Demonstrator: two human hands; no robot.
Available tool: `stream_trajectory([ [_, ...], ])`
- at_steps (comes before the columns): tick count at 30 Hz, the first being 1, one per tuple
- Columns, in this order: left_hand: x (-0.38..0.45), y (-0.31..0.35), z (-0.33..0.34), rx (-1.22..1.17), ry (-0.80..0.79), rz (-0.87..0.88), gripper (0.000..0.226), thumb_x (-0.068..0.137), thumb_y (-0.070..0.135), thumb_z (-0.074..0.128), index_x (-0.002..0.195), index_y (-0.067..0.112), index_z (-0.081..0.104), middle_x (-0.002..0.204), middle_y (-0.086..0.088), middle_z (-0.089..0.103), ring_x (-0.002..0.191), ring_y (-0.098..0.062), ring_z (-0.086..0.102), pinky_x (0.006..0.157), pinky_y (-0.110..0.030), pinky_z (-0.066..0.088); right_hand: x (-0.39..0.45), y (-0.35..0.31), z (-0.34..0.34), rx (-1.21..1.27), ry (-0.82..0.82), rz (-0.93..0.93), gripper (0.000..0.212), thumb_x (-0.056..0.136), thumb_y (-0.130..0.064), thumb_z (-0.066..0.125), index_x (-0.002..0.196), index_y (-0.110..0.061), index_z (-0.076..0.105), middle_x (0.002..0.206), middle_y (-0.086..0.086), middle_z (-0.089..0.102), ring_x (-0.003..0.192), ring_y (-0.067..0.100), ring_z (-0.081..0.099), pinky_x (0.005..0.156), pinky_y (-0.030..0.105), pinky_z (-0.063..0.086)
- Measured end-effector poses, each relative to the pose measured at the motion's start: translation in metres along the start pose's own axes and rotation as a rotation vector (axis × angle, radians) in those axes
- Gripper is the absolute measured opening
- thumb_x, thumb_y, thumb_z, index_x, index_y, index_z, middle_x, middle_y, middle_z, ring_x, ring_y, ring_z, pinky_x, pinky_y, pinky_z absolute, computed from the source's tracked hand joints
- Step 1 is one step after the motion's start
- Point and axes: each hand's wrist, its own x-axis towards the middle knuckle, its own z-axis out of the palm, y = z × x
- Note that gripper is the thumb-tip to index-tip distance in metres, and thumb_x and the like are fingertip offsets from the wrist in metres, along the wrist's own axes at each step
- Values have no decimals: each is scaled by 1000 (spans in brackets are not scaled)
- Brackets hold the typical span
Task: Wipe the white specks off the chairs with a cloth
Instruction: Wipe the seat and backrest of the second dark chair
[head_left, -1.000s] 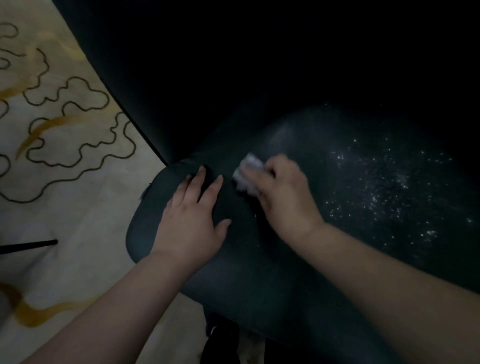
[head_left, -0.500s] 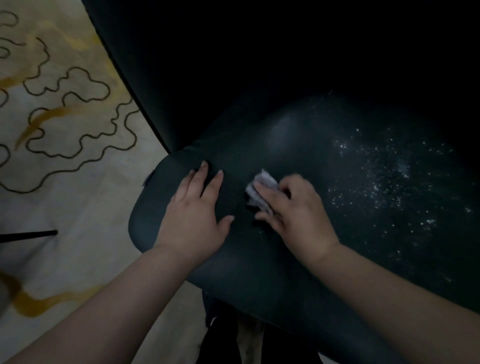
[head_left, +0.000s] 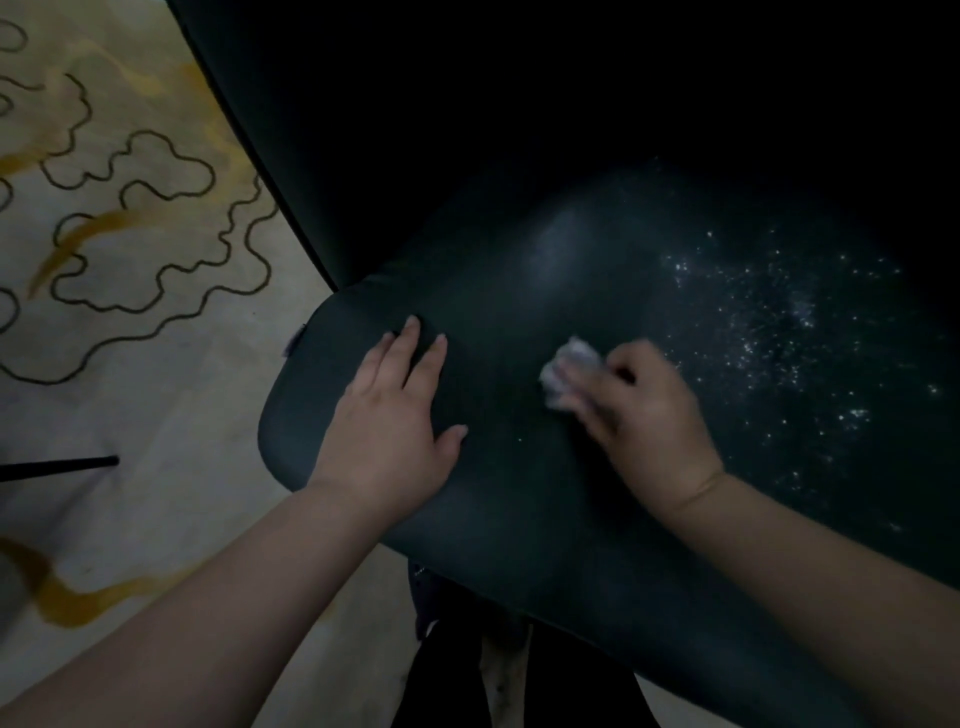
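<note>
A dark green padded chair seat (head_left: 519, 291) fills the middle of the head view. White specks (head_left: 779, 338) are scattered over its right part. My right hand (head_left: 639, 415) presses a small crumpled white cloth (head_left: 569, 366) onto the seat, just left of the specks. The hand is blurred. My left hand (head_left: 395, 415) lies flat on the seat's left front corner, fingers together, holding nothing. The seat under and between my hands looks free of specks.
The chair's dark backrest (head_left: 467, 104) rises behind the seat. A pale carpet (head_left: 130, 364) with black cloud outlines and ochre streaks lies to the left. A thin black bar (head_left: 62, 465) pokes in at the left edge. Dark legs show below the seat.
My right hand has slid the cloth to the right across the seat, away from my left hand and closer to the specks. The left hand has stayed flat on the corner.
</note>
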Motion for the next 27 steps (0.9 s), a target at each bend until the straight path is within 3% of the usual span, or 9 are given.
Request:
stream_trajectory([
  [2, -2, 1, 1, -2, 7, -4, 88, 86, 51, 57, 153, 27, 7, 161, 3, -5, 146, -18, -1, 118, -37, 12, 14, 2, 5, 151, 72, 170, 10, 86, -29, 68, 94, -23, 70, 87, 2, 49, 78, 14, 49, 66, 31, 46],
  [4, -3, 3, 3, 5, 14, -6, 88, 86, 52, 57, 153, 27, 7, 161, 3, -6, 146, -18, -2, 117, -34, 8, 18, -17, 12, 173, 42, 178, 24, 86, -26, 67, 107, -16, 70, 92, 4, 50, 80, 12, 48, 72, 17, 40],
  [8, -4, 5, 4, 1, 12, -15, 87, 87, 51, 56, 153, 25, 6, 161, 2, -7, 146, -17, -3, 118, -34, 7, -25, -39, 29, 217, -27, -41, 15, 82, -38, 67, 86, -23, 68, 88, 15, 62, 82, 28, 65, 70, 45, 57],
  [11, -4, 8, 2, 21, 17, -16, 88, 87, 51, 56, 153, 24, 6, 161, 1, -5, 146, -19, -2, 118, -32, 4, -36, -19, 15, 166, -65, -44, 20, 86, -38, 63, 89, -19, 65, 79, -1, 54, 69, 14, 53, 53, 30, 46],
  [13, -4, 10, 1, 26, 24, -17, 87, 87, 51, 57, 153, 22, 8, 161, 0, -4, 146, -20, -1, 115, -29, 0, -22, -4, 10, 72, 28, 5, 15, 86, -38, 65, 85, -24, 65, 80, -5, 55, 75, 10, 50, 59, 26, 42],
  [16, -4, 16, 2, 20, 23, -23, 87, 87, 48, 57, 153, 19, 9, 161, 0, -3, 146, -19, -1, 115, -27, -2, 4, -18, 14, 139, 17, 22, 29, 89, -31, 58, 114, -20, 68, 100, 13, 57, 86, 23, 51, 72, 32, 42],
  [22, 0, 26, 2, 22, 24, -32, 85, 89, 46, 55, 153, 16, 9, 161, 0, -3, 146, -19, -1, 115, -27, -2, -30, -6, -3, 111, -226, -237, 25, 87, -33, 68, 108, -21, 73, 79, 12, 55, 66, 28, 52, 53, 36, 44],
  [24, 3, 33, 1, 22, 27, -30, 84, 89, 46, 55, 154, 16, 10, 161, 0, -3, 146, -19, 0, 116, -27, -1, -26, 33, -12, -7, -103, -123, 23, 87, -48, 61, 95, -28, 71, 82, 9, 57, 71, 23, 52, 57, 36, 43],
  [27, 12, 45, 1, -10, 29, -12, 83, 90, 46, 53, 154, 17, 9, 161, 2, -4, 146, -17, -2, 116, -27, -1, -6, 59, -13, 77, -3, 162, 22, 88, -34, 62, 104, -20, 69, 92, 0, 53, 82, 14, 50, 70, 28, 43],
])
